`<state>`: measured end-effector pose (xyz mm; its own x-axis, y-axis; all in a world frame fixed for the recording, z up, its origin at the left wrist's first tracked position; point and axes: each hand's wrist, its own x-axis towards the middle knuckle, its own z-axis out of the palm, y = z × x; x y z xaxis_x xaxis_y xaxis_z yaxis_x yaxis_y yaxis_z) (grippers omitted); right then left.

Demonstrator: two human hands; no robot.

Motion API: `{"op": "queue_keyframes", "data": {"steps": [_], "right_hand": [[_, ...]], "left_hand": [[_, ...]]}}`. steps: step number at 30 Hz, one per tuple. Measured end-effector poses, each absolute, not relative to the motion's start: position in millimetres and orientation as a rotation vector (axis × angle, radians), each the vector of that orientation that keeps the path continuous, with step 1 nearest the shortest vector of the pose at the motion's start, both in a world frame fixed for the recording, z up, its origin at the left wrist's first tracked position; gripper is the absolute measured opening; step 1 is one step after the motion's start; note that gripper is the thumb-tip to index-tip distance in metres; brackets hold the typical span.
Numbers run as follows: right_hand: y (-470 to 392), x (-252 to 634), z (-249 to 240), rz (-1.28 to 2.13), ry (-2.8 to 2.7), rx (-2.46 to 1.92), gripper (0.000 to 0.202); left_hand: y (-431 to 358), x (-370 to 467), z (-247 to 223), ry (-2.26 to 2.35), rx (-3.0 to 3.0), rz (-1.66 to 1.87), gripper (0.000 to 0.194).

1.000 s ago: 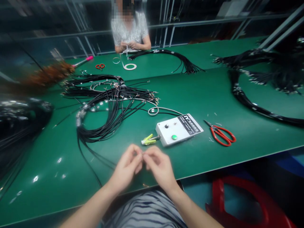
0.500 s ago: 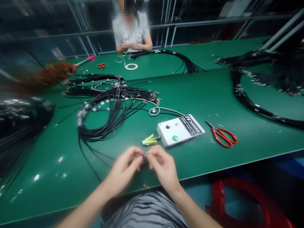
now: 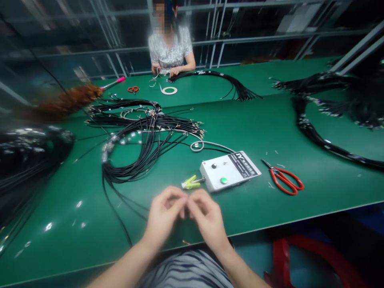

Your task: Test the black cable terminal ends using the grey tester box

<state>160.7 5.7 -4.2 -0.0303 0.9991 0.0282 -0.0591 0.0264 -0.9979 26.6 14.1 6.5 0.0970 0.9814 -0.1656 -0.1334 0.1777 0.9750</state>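
Showing, in the head view, left hand [image 3: 162,214] and right hand [image 3: 209,216] with fingers pinched narrow, tips close together above green table [image 3: 240,214]. Cannot tell of any small thing between the fingertips. Just beyond them, see yellow clip [image 3: 193,185] joined by a short rod to white box [image 3: 229,171], ahead and slightly right of the hands. Farther right, note red-handled cutters [image 3: 278,182], lying open. Ahead and left of the hands, find coiled black cables [image 3: 126,174], with strands trailing toward left hand. Far ahead, glimpse seated person [image 3: 171,54] near tape roll [image 3: 163,91].
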Motion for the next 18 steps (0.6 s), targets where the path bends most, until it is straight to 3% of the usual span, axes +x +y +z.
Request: {"op": "queue_keyframes", "data": {"steps": [8, 18], "right_hand": [[8, 165, -5, 0.810, -1.631, -1.211, 0.012], [9, 184, -2, 0.203, -2.134, -1.299, 0.023]], "left_hand": [[-1, 15, -6, 1.476, 1.492, 1.037, 0.012], [7, 13, -7, 1.436, 1.360, 0.977, 0.014]]}}
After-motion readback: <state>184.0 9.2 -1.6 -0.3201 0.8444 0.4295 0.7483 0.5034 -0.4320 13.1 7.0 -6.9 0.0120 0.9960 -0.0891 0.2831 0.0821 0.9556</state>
